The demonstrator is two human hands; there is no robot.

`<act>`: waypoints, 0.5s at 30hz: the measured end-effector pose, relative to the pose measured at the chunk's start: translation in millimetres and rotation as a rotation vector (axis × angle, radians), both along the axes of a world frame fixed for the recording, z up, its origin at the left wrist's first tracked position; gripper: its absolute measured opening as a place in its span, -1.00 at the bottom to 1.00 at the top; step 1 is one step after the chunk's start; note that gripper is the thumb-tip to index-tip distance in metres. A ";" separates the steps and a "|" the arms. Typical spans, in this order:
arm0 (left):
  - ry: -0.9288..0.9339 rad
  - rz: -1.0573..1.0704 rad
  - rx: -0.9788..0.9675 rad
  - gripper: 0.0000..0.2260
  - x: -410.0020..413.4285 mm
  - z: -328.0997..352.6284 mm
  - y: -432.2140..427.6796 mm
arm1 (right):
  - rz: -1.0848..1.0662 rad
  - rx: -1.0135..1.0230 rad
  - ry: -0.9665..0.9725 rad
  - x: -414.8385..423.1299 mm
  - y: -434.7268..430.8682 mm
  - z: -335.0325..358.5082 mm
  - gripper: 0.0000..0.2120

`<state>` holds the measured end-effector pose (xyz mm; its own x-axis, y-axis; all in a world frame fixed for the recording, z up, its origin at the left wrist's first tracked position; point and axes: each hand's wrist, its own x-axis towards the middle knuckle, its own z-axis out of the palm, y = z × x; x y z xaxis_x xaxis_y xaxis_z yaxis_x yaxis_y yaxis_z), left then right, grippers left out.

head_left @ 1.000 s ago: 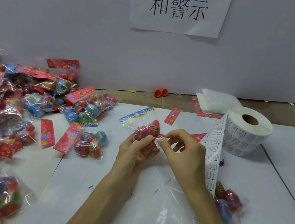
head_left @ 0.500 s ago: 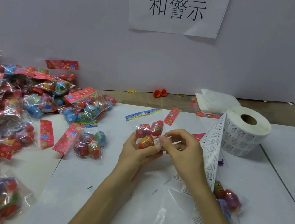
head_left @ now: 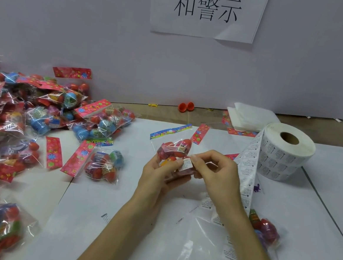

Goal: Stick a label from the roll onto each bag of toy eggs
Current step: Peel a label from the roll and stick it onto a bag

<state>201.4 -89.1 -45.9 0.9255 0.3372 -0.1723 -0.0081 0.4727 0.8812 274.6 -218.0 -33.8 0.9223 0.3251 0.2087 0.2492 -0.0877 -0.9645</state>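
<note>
A clear bag of toy eggs (head_left: 173,151), topped with a blue patterned header strip and holding red and orange eggs, is held up above the middle of the counter (head_left: 323,214). The left hand (head_left: 158,173) cups it from below, fingers curled round its underside and thumb on its front. A small white printed label (head_left: 186,164) lies against the bag's lower right side, pinched between the thumb and forefinger of the right hand (head_left: 217,174). That hand's other fingers are loosely bent.

Just right of the right hand, a printed strip (head_left: 247,177) hangs off the roll of labels (head_left: 285,152), which lies flat with its core upward toward the far right of the counter. The strip runs toward the near edge, passes behind the right wrist, and ends in a glossy liner (head_left: 211,251) spread between the forearms.

Another bag of eggs (head_left: 268,227) lies beside the right forearm. A single bag with a red header (head_left: 103,165) sits left of the hands, with a loose red header card (head_left: 53,152) beside it. A large heap of filled bags (head_left: 19,114) covers the left edge from the far corner to the near one.

At the far edge, against the wall, lie orange egg halves (head_left: 185,106) and folded white paper (head_left: 250,119). A paper sign (head_left: 207,5) with black characters hangs on the wall above.
</note>
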 end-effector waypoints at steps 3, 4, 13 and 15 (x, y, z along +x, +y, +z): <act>0.003 0.017 0.033 -0.68 0.8 0.4 0.0 | 0.001 -0.047 -0.027 -1.8 2.7 -1.0 -0.92; 0.002 0.025 0.050 -0.67 1.2 0.6 0.1 | -0.004 -0.060 -0.027 -2.6 3.7 -1.3 -0.90; -0.029 -0.034 -0.004 -0.51 2.9 0.2 4.2 | -0.011 -0.021 0.009 0.9 -0.6 -2.2 -0.95; -0.013 -0.038 -0.015 -0.48 4.0 -0.5 4.9 | -0.017 -0.009 0.013 0.6 -0.9 -1.5 -0.95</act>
<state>205.4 -84.2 -46.4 0.9399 0.2990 -0.1651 -0.0009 0.4856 0.8742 275.2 -218.9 -35.2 0.9305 0.3109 0.1939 0.2352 -0.1011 -0.9667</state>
